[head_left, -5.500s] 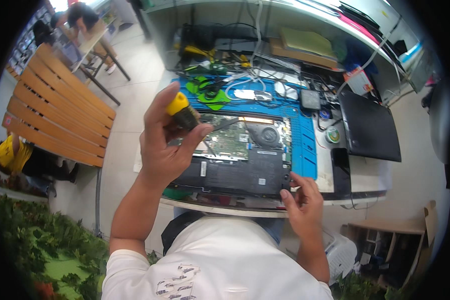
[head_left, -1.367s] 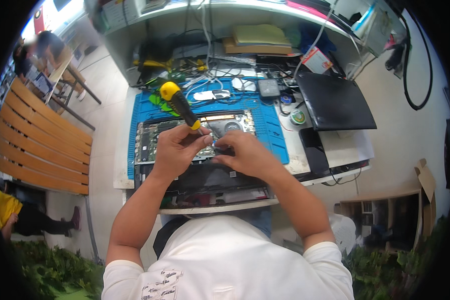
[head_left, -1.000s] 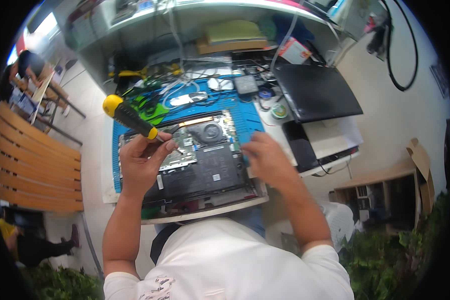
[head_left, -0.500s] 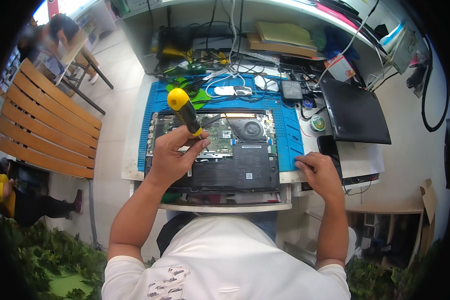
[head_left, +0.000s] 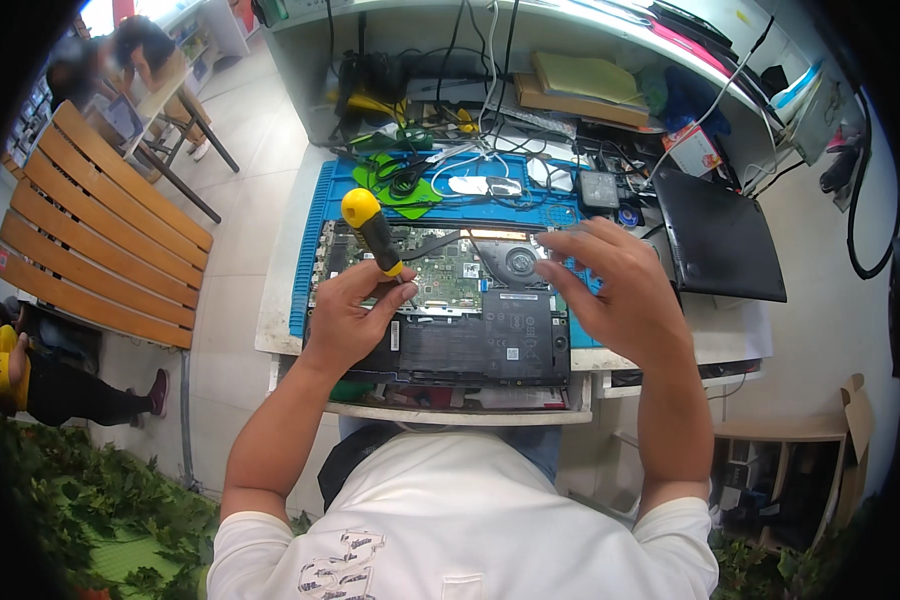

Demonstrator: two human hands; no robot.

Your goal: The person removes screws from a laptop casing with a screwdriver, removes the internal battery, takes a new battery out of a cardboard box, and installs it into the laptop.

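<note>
A laptop base (head_left: 430,350) lies with its inner parts bare, showing a green circuit board (head_left: 440,275), a round black fan (head_left: 518,262) and a black battery (head_left: 510,325). My left hand (head_left: 355,315) pinches a yellow-and-black screwdriver (head_left: 375,230) low down near its shaft. The screwdriver leans with its yellow end up, over the board's left half; whether its tip touches the board I cannot tell. Above the laptop's right side, beside the fan, hovers my right hand (head_left: 615,285). Its thumb and forefinger are apart, and I see nothing between them.
Under the laptop is a blue work mat (head_left: 315,220). Cables and a green sheet (head_left: 375,180) crowd its far part, near a black power adapter (head_left: 599,190). A closed black laptop (head_left: 720,240) lies to the right. An open drawer (head_left: 460,412) juts out in front.
My right hand has lifted from the mat's right edge and moved up and left to the fan. The left hand still holds the screwdriver over the board. The whole view has shifted slightly.
</note>
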